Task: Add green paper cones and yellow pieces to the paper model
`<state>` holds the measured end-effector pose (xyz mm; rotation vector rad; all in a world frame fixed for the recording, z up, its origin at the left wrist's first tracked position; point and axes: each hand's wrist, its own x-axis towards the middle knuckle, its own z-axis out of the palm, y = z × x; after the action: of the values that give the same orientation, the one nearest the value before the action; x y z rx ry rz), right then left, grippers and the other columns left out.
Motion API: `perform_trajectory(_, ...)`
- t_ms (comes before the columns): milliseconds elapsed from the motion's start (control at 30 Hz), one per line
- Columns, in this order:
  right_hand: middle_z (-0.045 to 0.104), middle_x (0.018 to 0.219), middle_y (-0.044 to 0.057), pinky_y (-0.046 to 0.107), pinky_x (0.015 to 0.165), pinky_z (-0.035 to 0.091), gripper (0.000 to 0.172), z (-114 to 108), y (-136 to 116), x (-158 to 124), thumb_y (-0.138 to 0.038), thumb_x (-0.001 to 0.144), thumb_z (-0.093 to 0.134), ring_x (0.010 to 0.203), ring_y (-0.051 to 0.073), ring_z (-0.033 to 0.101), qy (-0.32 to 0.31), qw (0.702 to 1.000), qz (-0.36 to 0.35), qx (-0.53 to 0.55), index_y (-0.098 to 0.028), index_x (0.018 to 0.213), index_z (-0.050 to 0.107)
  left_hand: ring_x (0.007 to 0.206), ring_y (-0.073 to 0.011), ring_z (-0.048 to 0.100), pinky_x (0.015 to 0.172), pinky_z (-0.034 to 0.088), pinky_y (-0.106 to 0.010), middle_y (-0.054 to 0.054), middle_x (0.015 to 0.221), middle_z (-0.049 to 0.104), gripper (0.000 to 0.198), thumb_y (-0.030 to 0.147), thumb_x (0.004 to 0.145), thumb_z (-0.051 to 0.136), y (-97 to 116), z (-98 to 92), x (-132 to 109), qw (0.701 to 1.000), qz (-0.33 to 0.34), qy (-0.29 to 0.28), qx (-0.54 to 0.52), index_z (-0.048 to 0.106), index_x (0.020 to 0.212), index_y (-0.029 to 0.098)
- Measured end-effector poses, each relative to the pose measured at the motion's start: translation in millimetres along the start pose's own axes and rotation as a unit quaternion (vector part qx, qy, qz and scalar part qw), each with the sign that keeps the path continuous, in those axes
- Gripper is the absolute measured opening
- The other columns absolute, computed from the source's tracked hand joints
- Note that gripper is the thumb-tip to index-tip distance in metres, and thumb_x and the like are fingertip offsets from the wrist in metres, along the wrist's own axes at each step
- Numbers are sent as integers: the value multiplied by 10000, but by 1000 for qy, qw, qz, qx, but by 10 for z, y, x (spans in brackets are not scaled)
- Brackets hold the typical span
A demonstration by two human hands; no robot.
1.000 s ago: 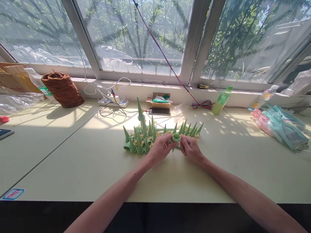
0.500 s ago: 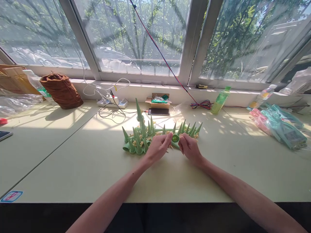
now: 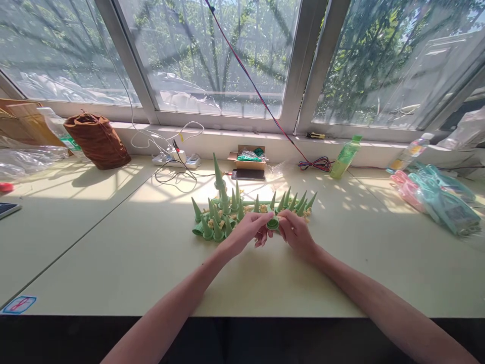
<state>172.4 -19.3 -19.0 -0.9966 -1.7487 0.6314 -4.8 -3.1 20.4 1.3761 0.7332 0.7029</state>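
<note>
Head view, left hand: my left hand (image 3: 246, 231) pinches the green cone (image 3: 273, 223) from its left side, thumb and forefinger closed on it, the other fingers loosely curled.
Head view, right hand: my right hand (image 3: 297, 233) grips the same cone from the right, fingertips closed on it.
Where the cone is: lifted just above the table (image 3: 113, 253), between both hands and just in front of the pile of cones (image 3: 217, 222).
Which hand is nearer: neither; both touch it.
Long axis and pointing: its wide rim shows low and toward me, so the axis seems to run away from me, but fingers hide the tip and I cannot tell for sure.
Around it: small yellow pieces (image 3: 263, 208) lie among the cones. A tall stack of cones (image 3: 217, 174) stands behind on the left.
</note>
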Motion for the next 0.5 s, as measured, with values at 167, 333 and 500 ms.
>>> perform_trajectory(167,453,492,-57,228,467,342,366,-1,-15,2,-434,994,361,439,91,398,1,1000,6,3,-215,710,433,425,-80,476,398,335,-207,-25,574,555,483,580,852,551,-17,-28,8,1000,9,-16,19,584,721,116)
perform_trajectory(333,402,458,-63,235,446,295,404,-8,30,7,-448,991,367,418,90,348,2,1000,18,-6,-223,657,357,426,-79,459,431,341,-210,23,513,498,426,550,863,549,-27,-32,-10,993,37,-11,111,537,728,146)
perform_trajectory(500,349,453,-65,241,436,242,430,-12,58,15,-440,989,382,419,88,309,3,999,27,-22,-223,623,317,485,-80,450,452,335,-207,37,559,447,368,472,863,566,-36,-4,-15,970,92,20,225,457,690,166)
